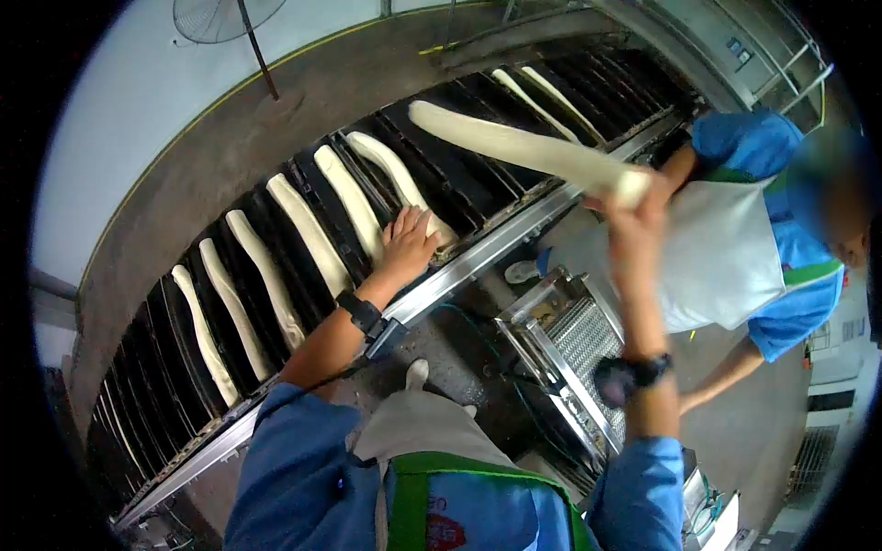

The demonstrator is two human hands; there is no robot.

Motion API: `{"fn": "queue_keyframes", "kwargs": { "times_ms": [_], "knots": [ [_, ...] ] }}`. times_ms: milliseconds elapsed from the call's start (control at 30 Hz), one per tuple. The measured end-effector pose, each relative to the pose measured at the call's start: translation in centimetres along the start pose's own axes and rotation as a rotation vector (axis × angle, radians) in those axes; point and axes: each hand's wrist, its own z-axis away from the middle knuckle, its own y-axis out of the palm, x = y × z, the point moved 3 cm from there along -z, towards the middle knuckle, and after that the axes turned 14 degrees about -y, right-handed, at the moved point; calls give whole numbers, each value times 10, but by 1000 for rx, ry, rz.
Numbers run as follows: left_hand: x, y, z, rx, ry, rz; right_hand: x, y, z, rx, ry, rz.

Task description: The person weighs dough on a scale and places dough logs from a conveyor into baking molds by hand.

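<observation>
My right hand is wrapped round the near end of a long pale dough-like strip, which it holds up above the black trays; the hand is slightly blurred. My left hand rests with fingers spread on the lower end of another pale strip lying in a black tray slot. Just left of that hand lies a further pale strip. Several more strips lie in separate slots towards the left, and two thin ones lie farther right, partly behind the raised strip.
A metal rail edges the row of black trays. A co-worker in a white apron stands close on the right. A metal frame with a mesh surface is between us. A fan stands beyond the trays.
</observation>
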Motion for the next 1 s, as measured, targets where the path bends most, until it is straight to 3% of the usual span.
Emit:
{"fn": "queue_keyframes", "kwargs": {
  "times_ms": [33,100,167,200,367,433,533,667,800,833,867,933,967,1000],
  "knots": [
    [3,-6,-4,-2,-14,-14,-17,42,1,33,-92,332],
    [20,-2,-24,29,-61,-13,-73,122,22,197,42,-76],
    [24,-12,-43,67,-109,-48,-135,160,51,192,454,-191],
    [21,-20,-51,92,-151,-75,-171,171,61,104,336,-137],
    [33,-30,-131,-18,-136,-193,-91,156,33,140,-132,339],
    [27,-31,-159,-4,-144,-224,-99,163,38,236,-34,379],
    [9,-33,-182,234,-121,-353,-125,161,31,271,4,420],
    [-11,-36,-176,418,-94,-399,-142,159,2,512,-175,545],
    [-12,-28,-165,506,-25,-406,-153,175,-7,756,-171,628],
    [-18,-31,-155,402,76,-404,-147,179,-7,830,-160,688],
    [-21,-32,-147,438,81,-394,-140,180,-7,826,-155,684],
    [-26,-34,-123,494,87,-365,-126,182,-6,1099,11,786],
    [-30,-33,-114,535,70,-384,-109,178,-8,1124,-34,929],
    [-34,-35,-102,531,71,-369,-106,177,-10,1091,71,858]
  ]
}}
